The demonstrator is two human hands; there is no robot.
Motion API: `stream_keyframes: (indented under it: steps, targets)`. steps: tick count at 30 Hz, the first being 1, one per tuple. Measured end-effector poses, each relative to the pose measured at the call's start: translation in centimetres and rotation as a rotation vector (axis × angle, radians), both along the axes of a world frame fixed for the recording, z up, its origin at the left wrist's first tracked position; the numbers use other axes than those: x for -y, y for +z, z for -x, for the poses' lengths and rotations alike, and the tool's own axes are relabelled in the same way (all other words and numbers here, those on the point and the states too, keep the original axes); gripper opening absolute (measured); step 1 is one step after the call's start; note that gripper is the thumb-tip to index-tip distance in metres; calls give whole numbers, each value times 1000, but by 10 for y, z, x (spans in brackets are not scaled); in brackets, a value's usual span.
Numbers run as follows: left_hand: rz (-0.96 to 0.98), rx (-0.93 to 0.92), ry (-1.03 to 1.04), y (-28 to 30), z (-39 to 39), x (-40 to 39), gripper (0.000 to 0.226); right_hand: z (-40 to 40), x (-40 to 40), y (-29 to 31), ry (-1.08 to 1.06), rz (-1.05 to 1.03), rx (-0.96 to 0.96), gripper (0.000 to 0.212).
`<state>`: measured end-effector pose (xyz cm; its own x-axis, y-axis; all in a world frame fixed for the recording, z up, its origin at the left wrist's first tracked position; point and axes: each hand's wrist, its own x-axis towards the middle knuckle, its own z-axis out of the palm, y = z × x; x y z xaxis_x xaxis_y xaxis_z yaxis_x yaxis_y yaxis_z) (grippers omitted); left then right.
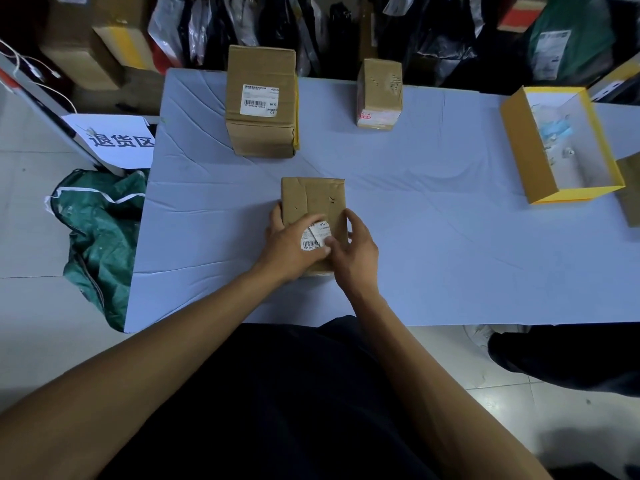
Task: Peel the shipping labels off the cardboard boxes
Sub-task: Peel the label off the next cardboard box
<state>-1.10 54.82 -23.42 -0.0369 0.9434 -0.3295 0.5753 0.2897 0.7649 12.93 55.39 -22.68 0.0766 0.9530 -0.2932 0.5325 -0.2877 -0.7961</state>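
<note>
Left hand [289, 245] grips the near box [313, 199]; right hand [349, 252] pinches its label [317, 237]. The yellow tray [526, 143] holds scraps.

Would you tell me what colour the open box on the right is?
Yellow outside, white inside: open box, head view.

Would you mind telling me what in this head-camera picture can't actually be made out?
- Shipping label on the near box: both hands cover part of it, so how far it has lifted is unclear; its print is too small to read.
- Left hand and right hand: whether either pinches the label is hidden by fingers.
- Brown box at the right: cut off by the picture edge.
- Yellow box contents: blurred scraps.
</note>
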Motion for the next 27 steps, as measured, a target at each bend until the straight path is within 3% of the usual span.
stream_keyframes:
  steps: [8, 13, 18, 20, 27]
  targets:
    - [-72, -42, -47, -5, -3, -5, 42, 0, -2, 1, 12, -5, 39, 61]
    - [-66, -35, -54, -4, -4, -4, 43, -1, -1, 1, 13, -2, 26, 61]
    - [-53, -28, -49, -2, -4, -3, 40, -4, 4, -7, 53, -83, 6, 47]
    - [-45, -20, -63, -3, -3, -3, 49, -6, 5, -11, 31, -85, -47, 45]
    - [-38, -11, -61, -1, -3, -1, 44, -11, 6, -13, -44, -44, -234, 44]
